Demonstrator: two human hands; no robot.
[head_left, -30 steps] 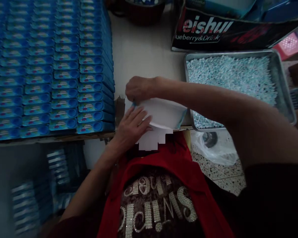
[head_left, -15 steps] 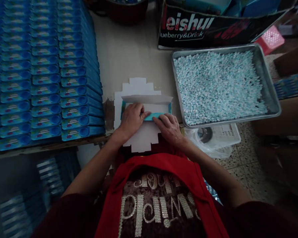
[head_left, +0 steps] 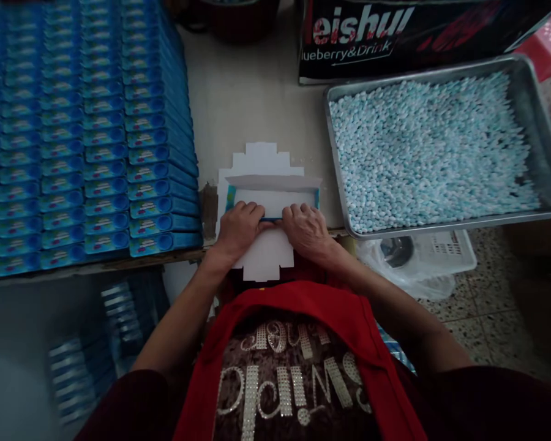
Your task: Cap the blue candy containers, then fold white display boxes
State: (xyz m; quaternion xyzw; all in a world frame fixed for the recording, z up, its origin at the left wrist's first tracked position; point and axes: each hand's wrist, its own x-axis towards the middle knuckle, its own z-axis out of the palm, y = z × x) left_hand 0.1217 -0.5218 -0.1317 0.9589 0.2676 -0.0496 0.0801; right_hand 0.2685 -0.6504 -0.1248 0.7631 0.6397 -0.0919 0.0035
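Note:
A partly folded carton (head_left: 275, 199), white inside with blue-green outer faces, lies at the table's front edge. My left hand (head_left: 241, 226) grips its near wall left of the middle, fingers curled over the top and thumb on the near side. On the same wall, just to the right, my right hand (head_left: 307, 229) is closed in the same way. The thumbs almost meet. Beneath and behind the carton lie flat white cardboard blanks (head_left: 261, 158) with stepped edges; one white flap (head_left: 269, 251) extends toward my red apron.
Stacked blue boxes (head_left: 149, 190) fill the left side. On the right, a metal tray (head_left: 548, 165) holds many small pale blue and white pieces. Behind it stands a black printed carton (head_left: 422, 37). A white basket (head_left: 463, 251) sits lower right, below table level.
My fingers have folded over the carton's near wall, where the turquoise strip between them no longer shows. My right hand has shifted slightly left. The view has moved, with the tray now farther right.

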